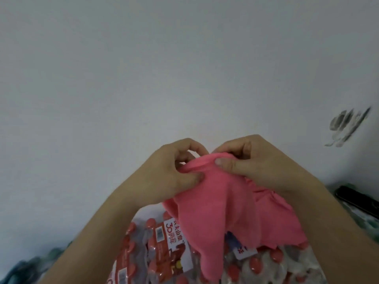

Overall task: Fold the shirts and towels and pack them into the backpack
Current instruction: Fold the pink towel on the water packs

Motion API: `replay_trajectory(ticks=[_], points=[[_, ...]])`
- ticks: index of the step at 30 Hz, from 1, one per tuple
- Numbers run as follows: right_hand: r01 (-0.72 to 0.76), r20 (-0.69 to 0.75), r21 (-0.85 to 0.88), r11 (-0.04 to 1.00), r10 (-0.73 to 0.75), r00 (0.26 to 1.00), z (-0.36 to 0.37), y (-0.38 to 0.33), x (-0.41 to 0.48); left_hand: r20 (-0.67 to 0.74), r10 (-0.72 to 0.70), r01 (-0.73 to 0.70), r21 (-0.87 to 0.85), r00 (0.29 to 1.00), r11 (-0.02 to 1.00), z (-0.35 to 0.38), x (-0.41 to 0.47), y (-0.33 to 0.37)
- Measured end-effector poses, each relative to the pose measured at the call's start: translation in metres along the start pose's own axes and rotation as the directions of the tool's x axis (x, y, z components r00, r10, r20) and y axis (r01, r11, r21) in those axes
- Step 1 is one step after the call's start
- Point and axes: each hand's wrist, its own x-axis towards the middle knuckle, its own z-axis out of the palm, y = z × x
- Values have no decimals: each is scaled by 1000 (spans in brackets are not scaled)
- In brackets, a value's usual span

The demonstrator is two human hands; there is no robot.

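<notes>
A pink towel (223, 208) hangs in front of me, held up by its top edge. My left hand (174, 169) pinches the edge between thumb and fingers on the left. My right hand (250, 162) pinches the same edge just to the right, thumb on the near side. The two hands are almost touching. The cloth drapes down in loose folds to the bottom of the view. No backpack or shirt is in view.
Below the towel lies a shrink-wrapped pack of red-capped water bottles (155, 249). A pale wall (143, 68) fills the upper view, with a dark smudge (348, 126) at right. A black flat object (356, 199) lies on teal patterned fabric (367, 220) at right.
</notes>
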Motion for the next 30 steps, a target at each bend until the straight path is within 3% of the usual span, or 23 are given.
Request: replay_trajectory(ticks=[3, 8, 12, 15, 17, 19, 21, 23, 27, 30], points=[[40, -50, 174, 984, -31, 998, 32, -14, -5, 65, -9, 15, -95, 998, 995, -14, -45, -22], [70, -314, 418, 906, 71, 947, 82, -24, -27, 160, 0, 64, -392, 987, 918, -34, -128, -60], [-6, -313, 429, 903, 155, 937, 122, -31, -54, 404, 85, 129, -475, 911, 871, -57, -188, -88], [-64, -255, 434, 899, 190, 948, 138, -39, -70, 380, 70, 148, -515, 923, 844, -78, -224, -102], [-144, -204, 316, 938, 215, 955, 145, -43, -75, 304, -22, 184, -517, 952, 836, -94, -239, -114], [-248, -212, -17, 969, 239, 948, 156, -33, -71, 211, -113, 190, -388, 971, 902, -101, -243, -135], [-304, -240, -380, 874, 224, 945, 173, -6, -59, 52, -220, 224, -99, 974, 969, -94, -242, -167], [-316, -247, -575, 755, 207, 946, 188, 30, -51, -87, -306, 305, -23, 948, 952, -80, -240, -201], [-342, -324, -706, 620, 147, 935, 198, 92, -38, -167, -430, 435, -11, 887, 901, -63, -250, -248], [-369, -396, -689, 624, 104, 913, 194, 113, -22, -204, -411, 422, 14, 889, 906, -63, -249, -263]])
